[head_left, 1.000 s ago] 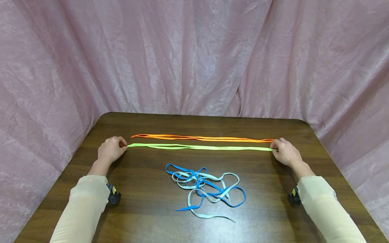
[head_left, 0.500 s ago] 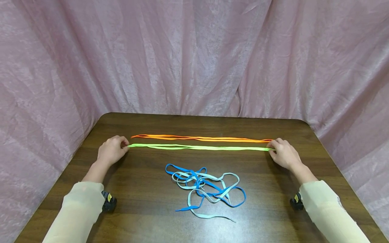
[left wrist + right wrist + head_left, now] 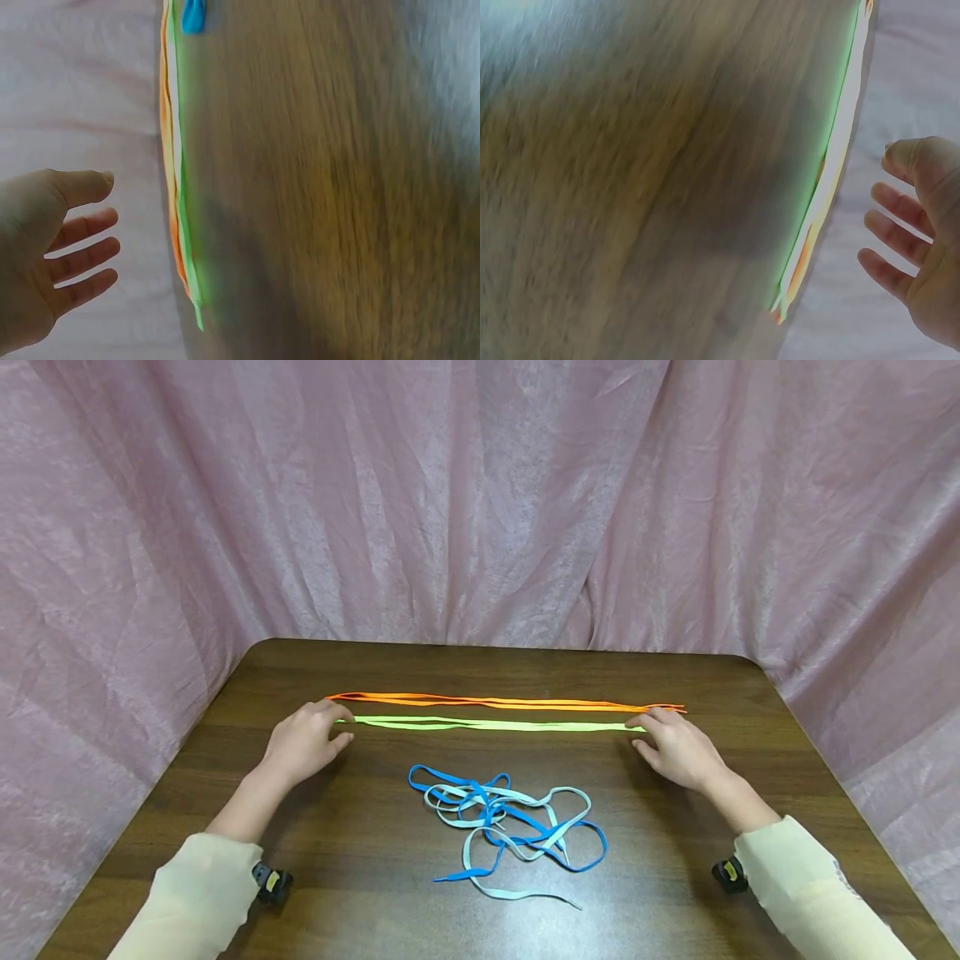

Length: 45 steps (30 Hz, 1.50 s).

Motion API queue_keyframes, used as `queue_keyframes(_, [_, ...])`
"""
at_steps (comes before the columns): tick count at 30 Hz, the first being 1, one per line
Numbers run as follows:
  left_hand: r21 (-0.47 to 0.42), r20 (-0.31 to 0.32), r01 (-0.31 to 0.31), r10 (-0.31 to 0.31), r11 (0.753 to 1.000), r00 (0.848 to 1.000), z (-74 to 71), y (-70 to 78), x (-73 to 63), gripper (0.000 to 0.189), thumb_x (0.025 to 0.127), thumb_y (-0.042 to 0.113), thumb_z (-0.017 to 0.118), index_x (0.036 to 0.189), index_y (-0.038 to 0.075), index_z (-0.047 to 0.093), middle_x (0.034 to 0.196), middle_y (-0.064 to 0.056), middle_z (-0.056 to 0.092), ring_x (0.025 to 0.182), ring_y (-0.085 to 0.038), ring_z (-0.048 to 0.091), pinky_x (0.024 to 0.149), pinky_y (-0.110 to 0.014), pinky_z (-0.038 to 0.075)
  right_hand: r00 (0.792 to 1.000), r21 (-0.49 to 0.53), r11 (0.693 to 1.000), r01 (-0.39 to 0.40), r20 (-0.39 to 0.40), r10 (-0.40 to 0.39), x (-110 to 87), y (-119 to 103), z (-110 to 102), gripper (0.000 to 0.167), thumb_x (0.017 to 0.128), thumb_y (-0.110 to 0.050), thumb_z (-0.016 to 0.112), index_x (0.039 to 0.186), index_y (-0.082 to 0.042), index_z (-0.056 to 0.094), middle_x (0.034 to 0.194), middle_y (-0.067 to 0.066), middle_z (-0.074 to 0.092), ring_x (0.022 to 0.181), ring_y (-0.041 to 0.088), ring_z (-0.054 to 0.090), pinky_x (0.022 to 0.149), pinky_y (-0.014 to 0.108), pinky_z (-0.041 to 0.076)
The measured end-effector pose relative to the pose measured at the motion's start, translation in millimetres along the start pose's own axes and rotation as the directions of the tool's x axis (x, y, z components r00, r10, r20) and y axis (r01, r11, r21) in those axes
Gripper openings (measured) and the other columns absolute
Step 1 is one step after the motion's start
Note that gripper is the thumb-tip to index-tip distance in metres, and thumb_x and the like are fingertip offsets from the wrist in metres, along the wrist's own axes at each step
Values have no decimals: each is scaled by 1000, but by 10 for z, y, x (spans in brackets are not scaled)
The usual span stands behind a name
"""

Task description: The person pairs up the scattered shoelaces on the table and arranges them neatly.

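Observation:
A yellow-green shoelace [image 3: 525,726], doubled lengthwise, lies straight across the table. Just behind it and parallel runs an orange shoelace [image 3: 540,703], also doubled. My left hand [image 3: 306,747] hovers around the left ends of both, fingers extended and thumb apart, holding nothing. Over at the right ends, my right hand [image 3: 681,752] is likewise spread and free of any lace. Both wrist views show the fingers [image 3: 84,256] loose, away from the laces. Nearer the front, a blue shoelace [image 3: 461,876] and a pale mint shoelace [image 3: 510,894] lie in a loose tangle.
The brown wooden table [image 3: 360,877] has rounded far corners. Pink velvet curtains [image 3: 420,510] hang behind it and at both sides. A small dark camera [image 3: 273,883] is strapped at the left wrist, another camera [image 3: 729,875] at the right.
Both hands have let go of the yellow-green shoelace's ends, opened their fingers and shifted inward. The laces stay where they were.

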<state>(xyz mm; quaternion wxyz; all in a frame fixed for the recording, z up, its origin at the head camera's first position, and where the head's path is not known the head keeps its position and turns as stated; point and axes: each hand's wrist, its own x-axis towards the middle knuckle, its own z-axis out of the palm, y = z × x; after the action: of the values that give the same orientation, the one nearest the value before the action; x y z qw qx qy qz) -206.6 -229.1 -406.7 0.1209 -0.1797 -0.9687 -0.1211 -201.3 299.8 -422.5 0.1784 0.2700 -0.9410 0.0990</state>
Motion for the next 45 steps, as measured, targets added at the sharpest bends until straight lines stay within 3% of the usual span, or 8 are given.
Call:
queue_keyframes(10, [25,-28,-178,179,984,984,7,455,-103,25,73,22,76,95,12,67,94,-2,63,89,-26,61,70,-42,49,991,37,991,129,-27,-129,53,-306,19,28,74,-12,72,101,-9,65,95,5,62,87,26,60,71,42,48])
queue_keyframes(18, [51,16,-273,273,961,962,117,761,-256,27,73,26,76,95,15,67,94,3,61,86,-18,58,73,-35,49,983,66,981,182,-11,-181,55,-503,48,25,75,-15,72,100,-12,64,95,-1,61,88,19,60,73,38,48])
queue_keyframes(23, [58,55,-341,338,938,940,162,933,-347,28,73,30,75,95,16,66,92,5,59,82,-15,54,73,-33,48,977,87,973,213,6,-214,37,-620,63,26,76,-17,71,100,-13,64,98,-2,60,90,17,59,74,38,48])
queue_keyframes(39, [17,165,-476,468,879,868,257,1383,-597,33,75,43,70,96,18,64,89,7,57,82,-12,53,65,-26,41,942,115,936,332,3,-334,12,-1005,133,28,75,-21,73,101,-18,63,98,-7,58,88,13,55,67,31,45])
queue_keyframes(45, [13,207,-497,484,868,851,286,1501,-668,32,74,47,70,87,19,62,81,8,52,72,-11,49,59,-23,35,935,133,927,351,8,-355,9,-1121,116,27,76,-19,72,102,-19,64,99,-8,58,89,11,54,68,30,45])
